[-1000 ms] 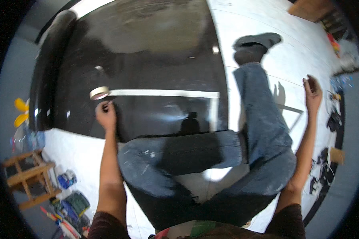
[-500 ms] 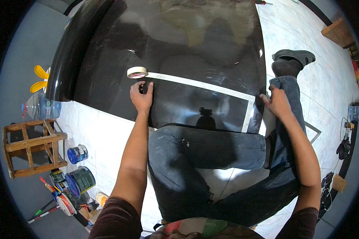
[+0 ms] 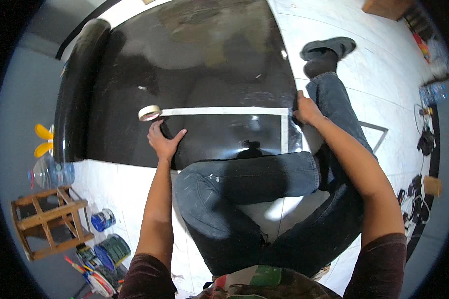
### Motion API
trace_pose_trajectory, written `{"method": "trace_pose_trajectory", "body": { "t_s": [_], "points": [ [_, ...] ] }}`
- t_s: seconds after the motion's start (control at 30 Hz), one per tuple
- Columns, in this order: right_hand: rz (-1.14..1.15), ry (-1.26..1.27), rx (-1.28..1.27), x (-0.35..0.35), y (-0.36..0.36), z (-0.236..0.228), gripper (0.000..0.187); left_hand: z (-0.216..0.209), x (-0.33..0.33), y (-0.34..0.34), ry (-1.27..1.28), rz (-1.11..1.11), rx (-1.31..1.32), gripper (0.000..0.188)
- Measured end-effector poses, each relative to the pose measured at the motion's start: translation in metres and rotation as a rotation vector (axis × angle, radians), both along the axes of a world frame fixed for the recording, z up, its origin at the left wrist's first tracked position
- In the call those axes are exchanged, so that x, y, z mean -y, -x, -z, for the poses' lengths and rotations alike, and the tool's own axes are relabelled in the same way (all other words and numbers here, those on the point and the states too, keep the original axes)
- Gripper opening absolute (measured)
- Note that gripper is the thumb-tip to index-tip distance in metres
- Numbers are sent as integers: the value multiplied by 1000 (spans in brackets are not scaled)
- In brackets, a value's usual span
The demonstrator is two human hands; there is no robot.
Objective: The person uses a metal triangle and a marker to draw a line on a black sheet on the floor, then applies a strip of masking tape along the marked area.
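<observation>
A large black glossy sheet (image 3: 194, 74) lies on the floor before me, its far left side wound into a thick roll (image 3: 75, 94). On it is a flat, pale L-shaped strip (image 3: 224, 111); whether it is tape or a steel square I cannot tell. A roll of cream masking tape (image 3: 149, 113) sits at the strip's left end. Just below that roll, my left hand (image 3: 163, 142) rests on the sheet with fingers spread, holding nothing. My right hand (image 3: 309, 110) has its fingers curled at the sheet's right edge, close to the strip's corner; the fingertips are partly hidden.
My bent leg (image 3: 244, 179) lies along the sheet's near edge. On the left stand a wooden stool (image 3: 50, 219), a large clear bottle (image 3: 60, 172) and blue-lidded tubs (image 3: 112, 251). A grey angled bar (image 3: 379, 137) lies right of my leg, with cables (image 3: 414, 199) beyond.
The whole view has turned and shifted. My right hand has moved from beside the strip's corner to the sheet's edge, slightly farther away. My left hand stays spread by the tape roll.
</observation>
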State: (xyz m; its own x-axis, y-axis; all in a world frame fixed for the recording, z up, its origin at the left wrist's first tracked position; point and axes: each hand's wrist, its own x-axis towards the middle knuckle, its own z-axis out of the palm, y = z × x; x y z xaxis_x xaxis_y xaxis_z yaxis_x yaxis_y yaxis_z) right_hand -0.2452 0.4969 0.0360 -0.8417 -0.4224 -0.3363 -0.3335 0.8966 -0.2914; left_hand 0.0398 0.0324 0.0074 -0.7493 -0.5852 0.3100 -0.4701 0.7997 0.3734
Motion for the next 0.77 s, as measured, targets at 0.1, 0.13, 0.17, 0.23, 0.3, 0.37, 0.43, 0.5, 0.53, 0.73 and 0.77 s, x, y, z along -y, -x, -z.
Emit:
{"method": "trace_pose_trajectory", "body": {
  "t_s": [0.1,0.13,0.17,0.23,0.3,0.37,0.43,0.5,0.53,0.73,0.77],
  "points": [
    [-2,6,25,-3,3,-1,70,5,-1,-7,-11,-14,-3,102],
    [-5,31,46,-7,5,-4,70,4,-7,-9,-9,-20,-8,102],
    [-18,49,43,-11,8,-7,69,2,-10,-9,-28,-51,17,103],
    [71,72,90,-21,25,-15,68,1,-16,-4,-50,-54,30,103],
    [162,117,-16,-42,43,-18,47,1,-24,5,-43,-35,16,101],
    [87,222,-258,-62,50,-31,37,8,-22,7,14,24,-38,100],
    [98,277,-322,-46,44,-92,33,5,1,-12,75,28,-50,98],
    [175,384,-537,-101,70,-124,37,4,4,-14,87,27,-42,96],
    [222,353,-582,-143,84,-129,43,4,5,-14,106,19,-36,96],
    [228,-444,-69,-373,44,-34,95,27,2,-5,-36,40,-80,83],
    [222,-449,-75,-374,52,-38,95,33,15,-7,-24,59,-85,82]
  ]
}}
